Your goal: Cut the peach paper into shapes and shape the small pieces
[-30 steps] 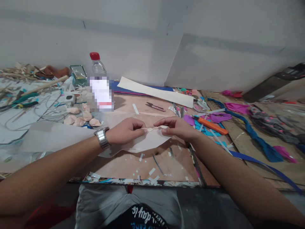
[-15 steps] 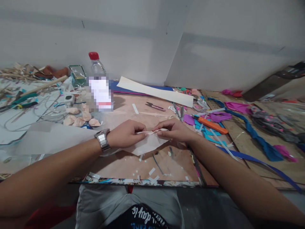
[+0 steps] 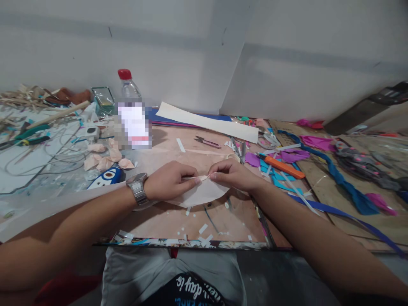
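A thin, whitish translucent sheet [image 3: 204, 193], like tissue paper, is held in front of me over the table [image 3: 178, 223]. Its upper edge is gathered into a narrow twisted fold between my fingertips. My left hand [image 3: 174, 180], with a metal watch at the wrist, pinches this edge between thumb and fingers. Close beside it, my right hand [image 3: 231, 173] pinches the same edge. The rest of the sheet hangs below the fingers and trails left under and behind my left forearm. Just behind my right hand lies a pale ring, perhaps a tape roll [image 3: 233, 157].
Small thread snips [image 3: 208, 142] and a cream strip [image 3: 210, 123] lie beyond my hands. At right are an orange cutter [image 3: 282, 165] and blue ribbon [image 3: 338, 170]. Leftward are peach bundles [image 3: 103, 163], a blue-and-white object [image 3: 106, 177], pliers [image 3: 30, 137] and a red-capped bottle [image 3: 129, 87] behind a lit screen.
The trailing part of the sheet has shifted left and down, uncovering more of the blue-and-white object. My right fingers have closed further on the edge, and the fold's free right end no longer shows.
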Demonstrator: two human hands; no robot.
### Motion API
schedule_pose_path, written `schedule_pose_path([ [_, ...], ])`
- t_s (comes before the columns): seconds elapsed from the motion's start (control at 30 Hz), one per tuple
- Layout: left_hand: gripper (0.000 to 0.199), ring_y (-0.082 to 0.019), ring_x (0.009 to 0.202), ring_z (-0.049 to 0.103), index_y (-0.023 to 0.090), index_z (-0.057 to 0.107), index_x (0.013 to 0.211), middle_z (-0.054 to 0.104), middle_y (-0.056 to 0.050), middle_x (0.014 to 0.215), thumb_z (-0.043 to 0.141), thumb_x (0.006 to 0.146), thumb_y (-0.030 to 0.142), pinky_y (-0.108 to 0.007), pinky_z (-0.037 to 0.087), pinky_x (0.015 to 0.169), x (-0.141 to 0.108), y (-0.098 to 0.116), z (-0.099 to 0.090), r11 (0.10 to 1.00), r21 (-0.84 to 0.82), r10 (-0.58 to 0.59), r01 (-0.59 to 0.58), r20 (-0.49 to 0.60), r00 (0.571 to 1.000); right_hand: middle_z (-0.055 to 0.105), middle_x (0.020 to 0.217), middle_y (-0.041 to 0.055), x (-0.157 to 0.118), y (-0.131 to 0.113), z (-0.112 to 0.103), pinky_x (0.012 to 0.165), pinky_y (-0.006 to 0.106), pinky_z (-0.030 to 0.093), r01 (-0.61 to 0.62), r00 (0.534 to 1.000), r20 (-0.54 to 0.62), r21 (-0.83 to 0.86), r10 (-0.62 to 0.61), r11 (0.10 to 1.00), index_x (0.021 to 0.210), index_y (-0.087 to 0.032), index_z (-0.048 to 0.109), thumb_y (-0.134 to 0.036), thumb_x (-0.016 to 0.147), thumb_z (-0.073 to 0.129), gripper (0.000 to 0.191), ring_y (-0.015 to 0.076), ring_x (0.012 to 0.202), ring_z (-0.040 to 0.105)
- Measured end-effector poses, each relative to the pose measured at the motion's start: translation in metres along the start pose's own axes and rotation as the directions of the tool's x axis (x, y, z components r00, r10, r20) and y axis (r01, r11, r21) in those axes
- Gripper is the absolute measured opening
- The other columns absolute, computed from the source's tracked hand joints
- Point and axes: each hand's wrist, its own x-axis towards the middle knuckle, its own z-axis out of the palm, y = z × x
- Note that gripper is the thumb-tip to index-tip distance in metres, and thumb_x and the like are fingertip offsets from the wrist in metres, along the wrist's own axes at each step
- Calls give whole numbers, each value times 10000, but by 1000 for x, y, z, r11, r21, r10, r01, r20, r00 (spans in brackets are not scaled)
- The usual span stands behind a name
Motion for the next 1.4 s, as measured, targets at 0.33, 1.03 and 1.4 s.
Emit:
schedule_pose_path([
  [0.33,361,-118,670,556,152,718,915,672,-8,754,542,1008,454,-247,366,633,0,-3,4,994,-110,-11,12,10,1000,683,699,24,-3,3,11,555,206,413,19,999,-49,59,-16,998,801,-129,774,-517,714,868,409,90,606,553],
  [1.03,250,-129,715,572,139,675,868,669,-23,786,569,966,343,-250,441,683,3,-6,2,961,-263,-85,85,11,996,758,888,70,3,12,-17,694,256,530,221,973,-38,-100,-226,970,952,-153,800,-407,696,903,375,150,771,673],
  [1.4,246,-136,720,589,147,678,862,680,-24,787,571,960,346,-251,457,690,3,-6,2,961,-261,-89,88,11,996,769,858,94,5,8,-11,664,275,513,288,935,-151,-203,-321,936,855,-168,827,-483,727,870,343,181,762,676],
])
